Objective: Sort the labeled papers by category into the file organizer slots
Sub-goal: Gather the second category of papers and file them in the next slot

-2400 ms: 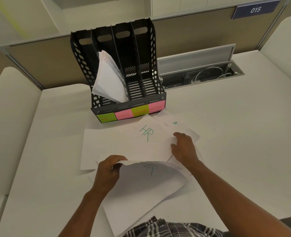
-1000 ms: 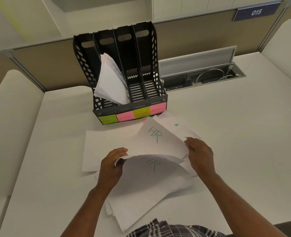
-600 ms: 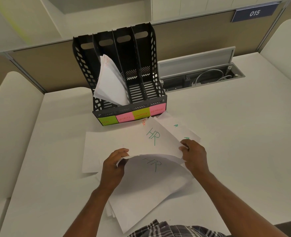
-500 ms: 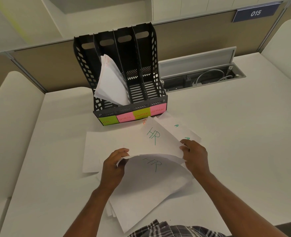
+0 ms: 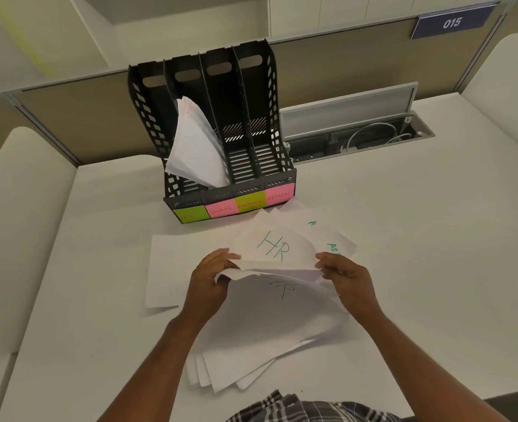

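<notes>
Both hands lift a white sheet marked "HR" in green [image 5: 274,249] above the loose pile of white papers [image 5: 260,327] on the white desk [image 5: 419,269].

The left hand [image 5: 206,284] pinches the sheet's left edge and the right hand [image 5: 347,277] pinches its right edge. Beyond stands the black four-slot plastic file organizer [image 5: 218,129], with a bundle of white sheets [image 5: 195,144] leaning in its second slot from the left, above the pink label.

White desk [image 5: 404,239] against tan partition [image 5: 84,117].
</notes>
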Tool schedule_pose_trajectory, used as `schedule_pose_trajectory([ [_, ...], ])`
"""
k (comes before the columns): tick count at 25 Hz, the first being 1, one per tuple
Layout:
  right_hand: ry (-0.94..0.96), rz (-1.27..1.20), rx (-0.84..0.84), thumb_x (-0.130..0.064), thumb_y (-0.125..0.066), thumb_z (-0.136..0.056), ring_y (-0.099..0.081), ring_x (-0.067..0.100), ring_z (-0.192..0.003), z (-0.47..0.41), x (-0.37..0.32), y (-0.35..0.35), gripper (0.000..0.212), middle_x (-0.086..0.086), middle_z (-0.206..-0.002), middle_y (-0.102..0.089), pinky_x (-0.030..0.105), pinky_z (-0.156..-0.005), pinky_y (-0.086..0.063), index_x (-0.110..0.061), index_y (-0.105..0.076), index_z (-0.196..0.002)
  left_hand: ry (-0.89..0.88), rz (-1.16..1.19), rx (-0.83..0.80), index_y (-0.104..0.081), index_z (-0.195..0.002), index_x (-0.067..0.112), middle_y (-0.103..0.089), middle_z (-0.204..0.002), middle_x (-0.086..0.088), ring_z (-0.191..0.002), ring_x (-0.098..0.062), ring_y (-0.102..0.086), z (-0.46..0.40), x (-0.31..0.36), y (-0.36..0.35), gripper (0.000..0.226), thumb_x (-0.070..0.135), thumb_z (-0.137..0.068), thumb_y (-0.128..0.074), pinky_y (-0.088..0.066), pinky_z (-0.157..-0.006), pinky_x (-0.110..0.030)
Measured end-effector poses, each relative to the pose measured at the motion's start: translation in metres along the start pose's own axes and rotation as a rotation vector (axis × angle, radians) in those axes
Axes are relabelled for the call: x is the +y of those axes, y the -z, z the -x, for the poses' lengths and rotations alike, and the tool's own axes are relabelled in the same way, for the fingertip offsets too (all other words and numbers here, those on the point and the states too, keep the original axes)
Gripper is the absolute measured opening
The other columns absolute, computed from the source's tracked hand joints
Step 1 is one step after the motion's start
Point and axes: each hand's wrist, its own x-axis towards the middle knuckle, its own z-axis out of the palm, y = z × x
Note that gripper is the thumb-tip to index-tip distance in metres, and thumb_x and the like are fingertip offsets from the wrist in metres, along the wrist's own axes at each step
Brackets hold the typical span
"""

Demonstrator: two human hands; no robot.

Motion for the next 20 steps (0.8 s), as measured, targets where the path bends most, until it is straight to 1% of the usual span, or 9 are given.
schedule_pose_trajectory([
  [3, -0.124, -0.009, -0.048, -0.032, -0.065, -0.092, -0.069, 0.010, -0.090, -0.006, -0.009, -0.001, 0.014, -0.014, -0.095, -0.075, 0.015, -0.070, -0.053, -0.029, -0.078, -0.095, 0.013, 0.018, 0.022, -0.074, -0.094, 0.001, -0.073, -0.097, -0.012, -0.094, -0.029, -0.067, -0.001, -0.001, 0.000, 0.015, -0.009, -0.083, -0.070, -0.059, -0.082, -0.051],
  [5, -0.256, -0.039, -0.015, -0.047, -0.059, -0.094, -0.068, 0.016, -0.092, -0.018, -0.013, -0.003, 0.029, -0.008, -0.098, -0.074, 0.026, -0.072, -0.057, -0.025, -0.076, -0.100, 0.011, 0.059, 0.024, -0.074, -0.091, 0.001, -0.072, -0.093, -0.011, -0.090, -0.030, -0.067, 0.000, -0.002, -0.001, 0.016, -0.012, -0.082, -0.070, -0.060, -0.077, -0.051],
  [7, -0.304, -0.035, 0.002, -0.031, -0.062, -0.096, -0.067, 0.029, -0.102, -0.030, -0.018, -0.009, 0.023, 0.005, -0.108, -0.072, 0.041, -0.084, -0.059, -0.016, -0.071, -0.111, 0.014, 0.096, 0.021, -0.074, -0.088, 0.004, -0.072, -0.094, -0.012, -0.093, -0.030, -0.066, 0.003, 0.000, 0.000, 0.023, -0.017, -0.080, -0.069, -0.059, -0.077, -0.053],
  [10, -0.247, 0.065, -0.043, -0.003, -0.062, -0.092, -0.068, 0.030, -0.099, -0.034, -0.027, -0.013, 0.041, 0.011, -0.110, -0.071, 0.041, -0.086, -0.059, -0.019, -0.060, -0.129, 0.112, 0.167, 0.026, -0.073, -0.085, 0.021, -0.066, -0.119, -0.015, -0.120, -0.026, -0.057, 0.005, 0.004, 0.003, 0.038, -0.016, -0.079, -0.071, -0.056, -0.092, -0.050],
  [12, -0.153, 0.068, -0.104, 0.000, -0.065, -0.089, -0.069, 0.020, -0.090, -0.026, -0.031, -0.008, 0.037, 0.003, -0.099, -0.075, 0.030, -0.078, -0.057, -0.022, -0.070, -0.118, 0.187, 0.236, 0.015, -0.073, -0.081, 0.028, -0.054, -0.140, -0.019, -0.137, -0.022, -0.043, 0.005, 0.008, 0.008, 0.042, -0.013, -0.081, -0.070, -0.049, -0.103, -0.050],
  [15, -0.066, -0.042, -0.369, 0.006, -0.068, -0.079, -0.071, 0.014, -0.088, -0.005, -0.036, 0.004, 0.020, 0.004, -0.090, -0.078, 0.021, -0.077, -0.053, -0.009, -0.079, -0.085, 0.237, 0.252, 0.008, -0.075, -0.077, 0.027, -0.042, -0.153, -0.017, -0.145, -0.028, -0.033, 0.002, 0.011, 0.013, 0.029, -0.003, -0.081, -0.075, -0.032, -0.114, -0.060],
  [17, -0.064, -0.119, -0.515, 0.009, -0.066, -0.072, -0.070, 0.020, -0.084, 0.004, -0.039, 0.008, 0.013, 0.011, -0.086, -0.076, 0.022, -0.078, -0.052, 0.001, -0.075, -0.076, 0.210, 0.257, 0.027, -0.075, -0.075, 0.025, -0.057, -0.141, -0.012, -0.137, -0.028, -0.046, 0.003, 0.011, 0.016, 0.014, 0.012, -0.080, -0.079, -0.023, -0.119, -0.057],
  [18, -0.070, -0.139, -0.558, 0.010, -0.064, -0.068, -0.069, 0.022, -0.082, 0.007, -0.041, 0.009, 0.012, 0.014, -0.084, -0.074, 0.024, -0.077, -0.052, 0.004, -0.073, -0.073, 0.168, 0.269, 0.037, -0.075, -0.075, 0.023, -0.069, -0.125, -0.008, -0.125, -0.024, -0.058, 0.005, 0.011, 0.017, 0.006, 0.020, -0.079, -0.078, -0.023, -0.120, -0.054],
  [20, -0.083, -0.132, -0.589, 0.013, -0.063, -0.068, -0.068, 0.024, -0.083, 0.009, -0.041, 0.011, 0.013, 0.012, -0.083, -0.074, 0.026, -0.079, -0.052, 0.004, -0.072, -0.071, 0.116, 0.319, 0.045, -0.076, -0.076, 0.019, -0.079, -0.092, 0.005, -0.094, -0.015, -0.071, 0.010, 0.010, 0.020, 0.005, 0.021, -0.080, -0.078, -0.035, -0.115, -0.050],
])
